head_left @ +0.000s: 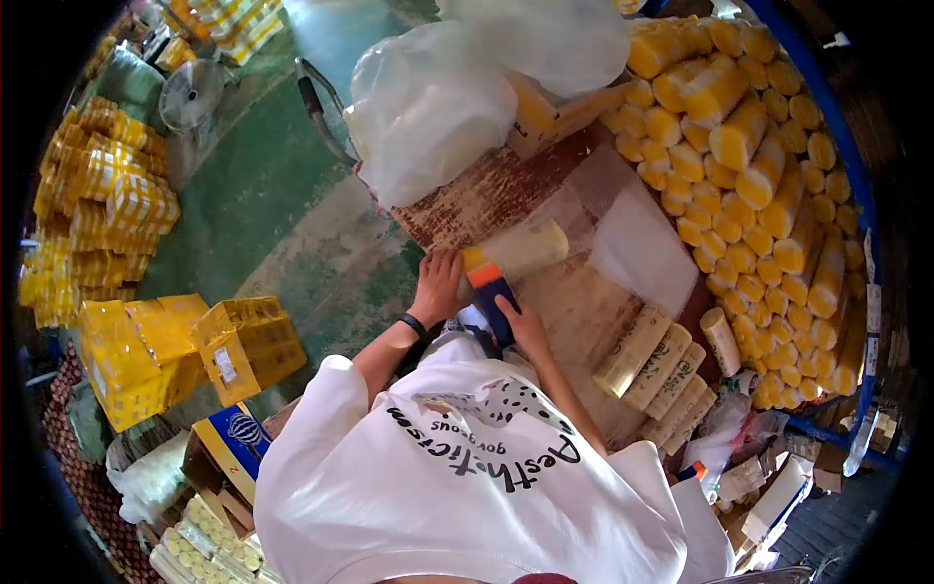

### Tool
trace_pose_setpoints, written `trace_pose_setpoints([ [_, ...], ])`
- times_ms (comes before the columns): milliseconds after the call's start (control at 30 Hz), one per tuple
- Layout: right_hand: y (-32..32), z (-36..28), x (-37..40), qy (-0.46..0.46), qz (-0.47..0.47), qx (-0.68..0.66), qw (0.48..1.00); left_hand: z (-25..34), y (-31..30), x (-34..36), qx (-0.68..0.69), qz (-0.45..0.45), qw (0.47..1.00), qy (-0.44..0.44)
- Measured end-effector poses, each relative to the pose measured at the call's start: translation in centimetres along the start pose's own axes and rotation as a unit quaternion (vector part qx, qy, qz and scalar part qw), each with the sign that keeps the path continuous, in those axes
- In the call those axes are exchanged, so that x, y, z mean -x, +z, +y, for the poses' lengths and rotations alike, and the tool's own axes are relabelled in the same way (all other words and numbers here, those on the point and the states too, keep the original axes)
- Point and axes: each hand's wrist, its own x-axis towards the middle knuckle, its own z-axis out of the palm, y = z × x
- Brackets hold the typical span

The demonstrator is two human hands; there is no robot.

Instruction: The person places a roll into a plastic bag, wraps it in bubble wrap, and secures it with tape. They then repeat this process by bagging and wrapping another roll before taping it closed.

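Note:
A pale roll in clear plastic wrap (525, 249) lies on the worn table, with yellow at its left end. My left hand (441, 282) is closed at that yellow end, its fingers bent against it. In my right hand (525, 329) is a dark blue block with an orange end (494, 300), held close to the roll's near side; its exact kind is not clear. A flat clear plastic sheet (642, 243) lies to the right of the roll. Several wrapped rolls with dark writing (632, 348) rest side by side at the table's right.
White plastic bags (428, 107) and an open carton (559, 115) occupy the table's far side. Yellow-ended rolls (739, 204) are stacked high at the right inside a blue frame (856, 165). Yellow-taped boxes (141, 360) stand at the left, and a fan (192, 94) farther back.

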Motion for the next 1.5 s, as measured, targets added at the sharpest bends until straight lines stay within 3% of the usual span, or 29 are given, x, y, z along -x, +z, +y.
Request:
trace_pose_setpoints([
  [67, 0.4, -1.2, -1.9, -0.034, 0.008, 0.024, 0.999, -1.0, -0.3, -0.9, 0.03, 0.013, 0.999, -0.005],
  [167, 0.3, -3.4, -4.4, -0.041, -0.053, -0.101, 0.993, -3.1, -0.3, -2.3, 0.132, -0.017, 0.99, -0.047],
  [233, 0.9, -4.8, -5.2, -0.045, -0.02, -0.082, 0.995, -4.8, 0.4, -3.4, 0.159, -0.029, 0.985, -0.062],
  [367, 1.5, -6.3, -2.8, -0.022, 0.0, -0.142, 0.99, -4.7, -1.4, -4.1, 0.148, -0.133, 0.976, -0.087],
  [500, 0.9, -2.1, -0.6, -0.037, 0.03, -0.072, 0.996, -5.6, -0.7, -4.3, 0.173, -0.072, 0.981, -0.041],
  [533, 0.3, -1.7, 0.8, -0.021, 0.016, -0.08, 0.996, -6.4, -0.4, -5.1, 0.189, -0.191, 0.959, -0.091],
  [600, -0.3, -0.9, 1.3, 0.012, 0.005, -0.062, 0.998, -8.8, 3.1, -5.6, 0.176, -0.171, 0.968, -0.051],
  [667, 0.6, 1.8, 0.7, 0.05, 0.009, -0.019, 0.999, -8.5, 2.7, -5.6, 0.188, -0.184, 0.963, -0.051],
  [800, 2.9, 3.5, -3.4, 0.023, 0.058, 0.02, 0.998, -8.7, 2.1, -6.1, 0.211, -0.193, 0.957, -0.048],
  [867, 1.9, 0.6, -2.8, -0.047, 0.07, -0.023, 0.996, -10.4, 4.3, -6.6, 0.246, -0.156, 0.957, -0.014],
  [967, 2.3, 4.0, -5.7, 0.004, 0.017, -0.047, 0.999, -9.3, 2.2, -6.0, 0.189, -0.082, 0.971, 0.123],
  [1067, 2.1, 2.9, -5.7, 0.017, 0.051, 0.095, 0.994, -4.8, -2.2, -4.5, 0.021, -0.111, 0.99, 0.08],
  [1167, 1.6, 0.8, -6.1, 0.055, 0.009, 0.068, 0.996, -4.9, 2.2, -4.5, -0.082, -0.009, 0.996, 0.042],
  [1300, 1.6, -3.1, -6.9, -0.054, 0.06, 0.052, 0.995, -7.7, 2.8, -7.2, 0.041, -0.07, 0.996, -0.033],
  [1367, 2.3, -3.7, -8.8, -0.078, 0.072, 0.017, 0.994, -9.2, 2.9, -8.5, 0.073, -0.058, 0.996, -0.009],
  [1400, 2.0, -4.0, -9.5, -0.05, 0.015, 0.017, 0.998, -9.7, 2.7, -8.9, 0.093, -0.067, 0.993, -0.008],
  [1500, 1.3, -5.7, -8.6, -0.065, 0.028, 0.023, 0.997, -8.1, -0.6, -8.9, 0.108, -0.134, 0.984, -0.05],
])
